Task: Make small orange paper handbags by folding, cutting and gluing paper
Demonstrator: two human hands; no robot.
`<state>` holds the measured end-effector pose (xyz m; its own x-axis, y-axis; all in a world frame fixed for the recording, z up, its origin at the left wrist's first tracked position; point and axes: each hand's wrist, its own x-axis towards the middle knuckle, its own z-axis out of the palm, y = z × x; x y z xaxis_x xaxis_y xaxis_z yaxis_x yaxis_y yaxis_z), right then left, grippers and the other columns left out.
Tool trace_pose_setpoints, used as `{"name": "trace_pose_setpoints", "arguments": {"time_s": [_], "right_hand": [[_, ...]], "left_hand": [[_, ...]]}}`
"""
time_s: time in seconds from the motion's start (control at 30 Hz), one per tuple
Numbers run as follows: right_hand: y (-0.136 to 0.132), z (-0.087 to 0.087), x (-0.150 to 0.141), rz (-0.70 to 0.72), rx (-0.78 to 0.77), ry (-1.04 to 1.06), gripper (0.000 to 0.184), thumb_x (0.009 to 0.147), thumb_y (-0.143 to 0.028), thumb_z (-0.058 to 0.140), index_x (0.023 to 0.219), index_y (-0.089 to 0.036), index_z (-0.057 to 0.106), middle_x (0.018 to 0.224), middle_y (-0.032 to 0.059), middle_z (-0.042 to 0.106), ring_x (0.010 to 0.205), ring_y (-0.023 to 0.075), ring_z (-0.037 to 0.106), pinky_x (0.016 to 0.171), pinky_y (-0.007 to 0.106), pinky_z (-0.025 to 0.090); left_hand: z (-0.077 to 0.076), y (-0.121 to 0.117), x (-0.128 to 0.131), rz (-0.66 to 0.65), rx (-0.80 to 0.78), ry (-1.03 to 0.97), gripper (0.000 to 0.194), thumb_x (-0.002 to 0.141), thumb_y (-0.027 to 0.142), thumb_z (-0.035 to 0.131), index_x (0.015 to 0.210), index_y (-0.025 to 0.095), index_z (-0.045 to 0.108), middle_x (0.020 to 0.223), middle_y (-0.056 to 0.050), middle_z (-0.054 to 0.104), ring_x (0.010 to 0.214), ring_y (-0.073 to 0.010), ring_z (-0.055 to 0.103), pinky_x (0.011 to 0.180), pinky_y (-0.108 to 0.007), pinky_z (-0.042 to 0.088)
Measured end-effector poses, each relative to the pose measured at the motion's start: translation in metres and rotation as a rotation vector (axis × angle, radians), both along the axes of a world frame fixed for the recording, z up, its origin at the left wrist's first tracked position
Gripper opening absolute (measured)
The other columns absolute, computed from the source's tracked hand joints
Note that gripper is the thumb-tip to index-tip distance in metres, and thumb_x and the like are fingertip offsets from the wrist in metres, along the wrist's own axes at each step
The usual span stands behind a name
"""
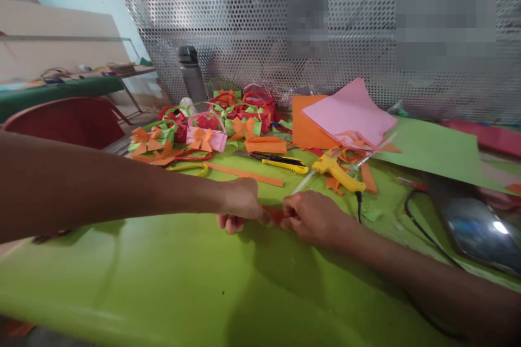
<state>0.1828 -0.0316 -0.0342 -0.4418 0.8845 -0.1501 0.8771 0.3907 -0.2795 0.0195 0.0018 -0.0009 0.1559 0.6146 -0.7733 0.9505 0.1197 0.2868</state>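
Note:
My left hand (240, 203) and my right hand (311, 216) meet low over the bright green table (171, 276). Both pinch a small piece of red paper (277, 214) between thumb and fingers; only a sliver of it shows between the hands. Just beyond my right hand lies a yellow glue gun (340, 172) with a black cord. A yellow utility knife (285, 162) and a long orange paper strip (248, 173) lie behind my left hand.
Several small paper baskets with bows (203, 130) crowd the back left. Pink (350, 111), orange (307, 119) and green sheets (435, 152) lie at the back right. A shiny dark object (472, 227) sits at the right edge. A perforated metal screen (260, 16) stands behind; a red chair (69, 119) at left.

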Motion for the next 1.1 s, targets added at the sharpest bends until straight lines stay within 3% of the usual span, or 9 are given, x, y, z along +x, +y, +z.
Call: {"name": "trace_pose_setpoints", "arguments": {"time_s": [0.2, 0.4, 0.83, 1.0, 1.1], "right_hand": [[-0.001, -0.001, 0.001, 0.000, 0.016, 0.000, 0.008, 0.070, -0.023, 0.058, 0.064, -0.019, 0.059, 0.062, 0.0001, 0.060, 0.056, 0.0114, 0.046, 0.049, 0.024, 0.023], [-0.003, 0.003, -0.001, -0.023, 0.000, 0.017, 0.008, 0.071, -0.022, 0.056, 0.063, -0.020, 0.059, 0.061, -0.0006, 0.058, 0.054, 0.0110, 0.043, 0.050, 0.024, 0.022], [-0.004, 0.006, -0.002, -0.035, -0.027, 0.041, 0.010, 0.070, -0.023, 0.056, 0.061, -0.019, 0.053, 0.058, -0.0023, 0.055, 0.054, 0.0102, 0.043, 0.050, 0.024, 0.022], [-0.006, 0.006, -0.001, -0.036, -0.045, 0.064, 0.012, 0.070, -0.022, 0.056, 0.059, -0.019, 0.053, 0.057, -0.0026, 0.054, 0.054, 0.0099, 0.043, 0.050, 0.024, 0.021], [-0.005, 0.005, -0.001, -0.042, -0.052, 0.072, 0.010, 0.070, -0.022, 0.056, 0.060, -0.018, 0.054, 0.057, -0.0025, 0.054, 0.054, 0.0095, 0.043, 0.051, 0.024, 0.021]], "left_hand": [[0.002, 0.001, -0.006, 0.037, -0.023, -0.052, 0.034, 0.061, 0.041, 0.069, 0.051, 0.012, 0.055, 0.047, -0.006, 0.059, 0.039, -0.0151, 0.054, 0.037, -0.026, 0.045], [0.004, 0.003, -0.017, 0.091, -0.026, -0.022, 0.037, 0.064, 0.039, 0.068, 0.044, 0.012, 0.052, 0.045, -0.006, 0.057, 0.039, -0.0147, 0.054, 0.038, -0.027, 0.046], [0.000, 0.015, -0.081, 0.295, -0.008, -0.029, 0.036, 0.068, 0.037, 0.066, 0.044, 0.014, 0.052, 0.044, -0.003, 0.053, 0.037, -0.0121, 0.051, 0.034, -0.023, 0.044], [-0.002, 0.015, -0.100, 0.297, 0.017, -0.006, 0.035, 0.069, 0.038, 0.064, 0.046, 0.015, 0.050, 0.046, -0.002, 0.052, 0.037, -0.0109, 0.050, 0.037, -0.023, 0.045], [0.012, 0.022, -0.099, 0.231, 0.021, 0.019, 0.032, 0.071, 0.032, 0.063, 0.047, 0.015, 0.050, 0.047, -0.004, 0.056, 0.038, -0.0124, 0.052, 0.038, -0.023, 0.044]]}}
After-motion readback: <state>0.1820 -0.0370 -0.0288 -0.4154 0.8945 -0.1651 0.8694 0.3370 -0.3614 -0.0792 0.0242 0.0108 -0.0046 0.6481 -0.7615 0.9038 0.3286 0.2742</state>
